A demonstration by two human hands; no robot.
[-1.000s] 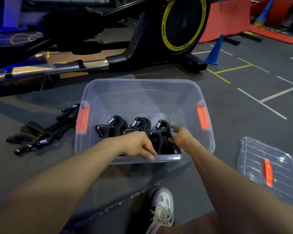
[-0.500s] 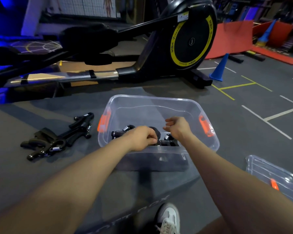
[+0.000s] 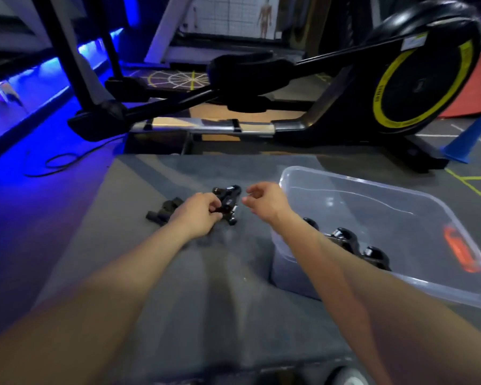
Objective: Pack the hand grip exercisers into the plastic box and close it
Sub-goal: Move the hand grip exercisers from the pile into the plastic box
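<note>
The left hand [image 3: 199,215] is closed on a loose hand grip exerciser [image 3: 228,202] at 9 o'clock of the plastic box [image 3: 442,295], the right hand [image 3: 264,202] is open and empty, and a snag on the tangled neighbouring exercisers [image 3: 165,209] is judged likely.

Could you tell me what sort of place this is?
Most likely a gym or fitness studio: an elliptical trainer stands behind the work mat, a blue training cone sits on the line-marked floor, and an anatomy poster hangs beyond.

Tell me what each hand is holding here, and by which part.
The left hand is closed on a black grip exerciser from the pile on the mat, fingers around its near end; blur hides the exact part. The right hand is open and holds nothing.
</note>
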